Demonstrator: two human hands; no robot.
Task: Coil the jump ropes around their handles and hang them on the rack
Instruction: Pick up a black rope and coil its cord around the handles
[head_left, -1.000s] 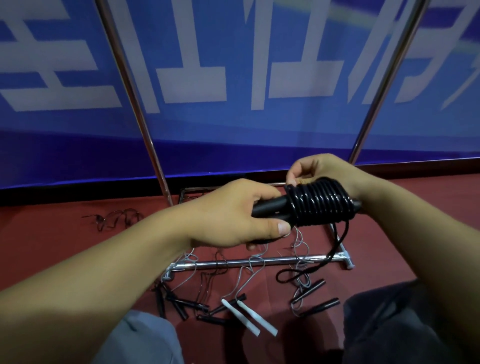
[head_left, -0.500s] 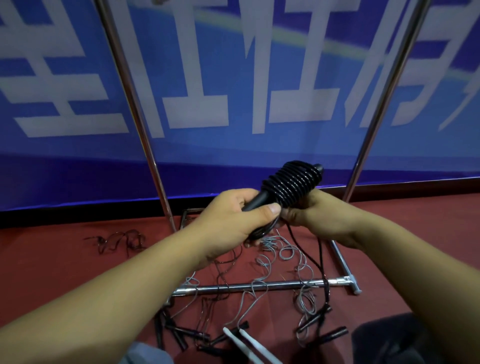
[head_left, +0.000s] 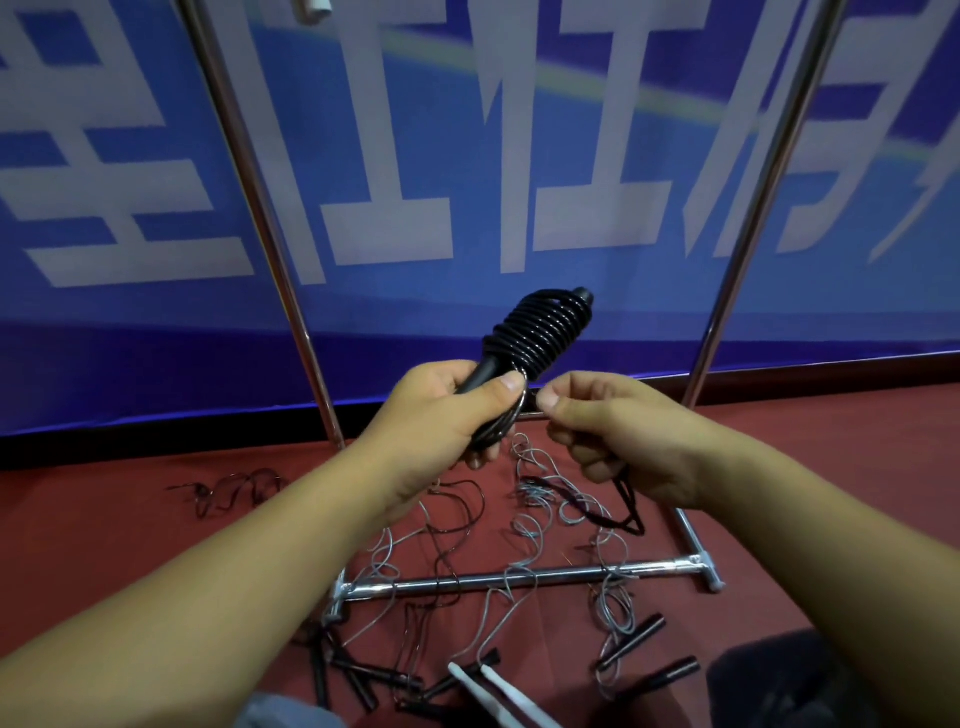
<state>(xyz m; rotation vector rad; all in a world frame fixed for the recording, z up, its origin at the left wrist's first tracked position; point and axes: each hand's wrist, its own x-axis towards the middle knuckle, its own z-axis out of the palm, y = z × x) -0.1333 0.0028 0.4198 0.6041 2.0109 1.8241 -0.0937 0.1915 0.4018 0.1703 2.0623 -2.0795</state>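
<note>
The left hand (head_left: 441, 415) has its grip closed around the black handles (head_left: 480, 371) of a jump rope, thumb pressed on top, holding them tilted up and to the right. The upper part of the handles is wrapped in a tight coil of black rope (head_left: 543, 330). The right hand (head_left: 618, 431), just beside the left, pinches the loose end of the same rope (head_left: 626, 499) between thumb and forefinger, its other fingers curled round the cord, which hangs down in a short loop below the hand.

Under the hands stands the metal rack (head_left: 519, 577): two slanting uprights rise in front of a blue banner (head_left: 467, 156) with large white characters, and a low crossbar lies on the red floor (head_left: 104, 519). More jump ropes (head_left: 524, 519), grey and black, lie tangled on the floor over and around the crossbar, with black handles (head_left: 631, 642) and a pair of white handles (head_left: 498, 693) near the bottom edge of the floor. A small dark tangle (head_left: 228, 491) lies apart toward the left.
</note>
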